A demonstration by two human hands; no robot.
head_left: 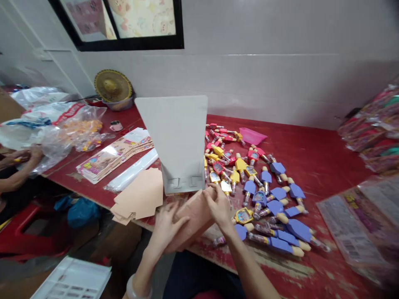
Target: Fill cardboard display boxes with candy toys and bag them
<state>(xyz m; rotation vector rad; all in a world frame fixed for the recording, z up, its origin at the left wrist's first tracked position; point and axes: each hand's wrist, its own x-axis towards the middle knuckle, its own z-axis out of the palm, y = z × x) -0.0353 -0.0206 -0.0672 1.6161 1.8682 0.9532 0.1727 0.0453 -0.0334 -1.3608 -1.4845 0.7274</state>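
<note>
A tan cardboard piece (195, 214), partly folded, is held tilted over the table's front edge. My right hand (218, 202) pinches its upper right corner between thumb and fingers. On the left side, my left hand (168, 228) grips the same piece, its fingertips somewhat blurred. Just beyond stands a grey-white cardboard display box (179, 137) with a tall back panel and folded tabs at its base. A stack of flat tan cardboard sheets (141, 197) lies to the left of that box.
Many blue toys (249, 187), with red and yellow ones, lie right of the box. Printed cards (116, 153) and a clear plastic bundle (137, 168) are left. A printed bag (358, 220) lies far right. Another person's hand (34, 153) is at far left.
</note>
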